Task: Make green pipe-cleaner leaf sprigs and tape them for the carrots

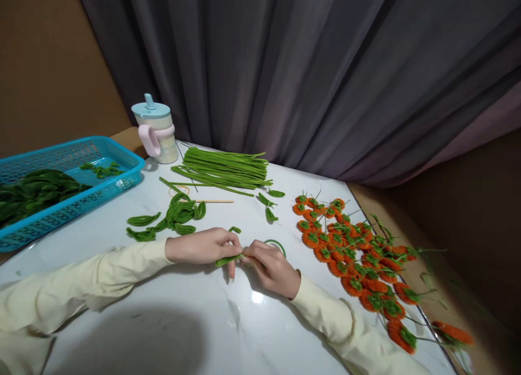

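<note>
My left hand (pixel 205 246) and my right hand (pixel 271 266) meet at the middle of the white table (pixel 171 321), both pinched on one green pipe cleaner piece (pixel 228 260) bent into a leaf shape. A small green ring of tape (pixel 277 245) lies just behind my right hand. Several finished green leaves (pixel 179 215) lie beyond my left hand. A bundle of straight green pipe cleaners (pixel 226 169) rests farther back.
A blue basket (pixel 101 193) with green pieces stands at the left. A lidded cup with a pink handle (pixel 157 131) stands at the back. Several orange flowers with green centres (pixel 354 255) cover the right side. A thin wooden stick (pixel 214 201) lies mid-table. Grey curtain behind.
</note>
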Tool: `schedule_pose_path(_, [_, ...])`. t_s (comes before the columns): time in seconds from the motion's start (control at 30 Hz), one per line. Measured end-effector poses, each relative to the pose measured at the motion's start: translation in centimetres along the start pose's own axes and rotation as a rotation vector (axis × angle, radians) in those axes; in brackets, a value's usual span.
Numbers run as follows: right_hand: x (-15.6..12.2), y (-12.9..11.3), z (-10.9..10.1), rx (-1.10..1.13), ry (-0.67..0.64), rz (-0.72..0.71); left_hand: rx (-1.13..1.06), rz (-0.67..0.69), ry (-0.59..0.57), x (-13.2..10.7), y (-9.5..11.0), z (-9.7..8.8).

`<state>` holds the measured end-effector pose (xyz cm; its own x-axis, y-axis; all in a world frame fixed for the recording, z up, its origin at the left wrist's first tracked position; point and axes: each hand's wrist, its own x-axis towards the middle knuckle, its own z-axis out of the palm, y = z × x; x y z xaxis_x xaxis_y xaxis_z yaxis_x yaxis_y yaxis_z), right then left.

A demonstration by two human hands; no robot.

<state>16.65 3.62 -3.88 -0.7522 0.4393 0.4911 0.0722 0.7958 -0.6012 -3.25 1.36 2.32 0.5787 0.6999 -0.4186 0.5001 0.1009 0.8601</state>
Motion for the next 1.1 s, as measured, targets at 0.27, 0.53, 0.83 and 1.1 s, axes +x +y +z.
schedule_pose_path(0.27, [0.06, -0.03, -0.04, 0.091, 0.03, 0.06, 0.118, 0.097, 0.039, 0.07, -0.1, -0.26])
schedule_pose_path(0.53, [0.2, -0.35, -0.04, 0.14, 0.061, 0.167, 0.227, 0.114, 0.165, 0.25, -0.56, 0.36])
schedule_pose_path(0.83, [0.32, -0.34, -0.24, 0.512, -0.015, 0.38, 0.064, 0.131, 0.025, 0.13, -0.42, 0.14])
schedule_pose_path(1.1, [0.28, 0.16, -0.5, 0.896, -0.135, 0.452, 0.009, 0.095, -0.105, 0.36, -0.51, 0.18])
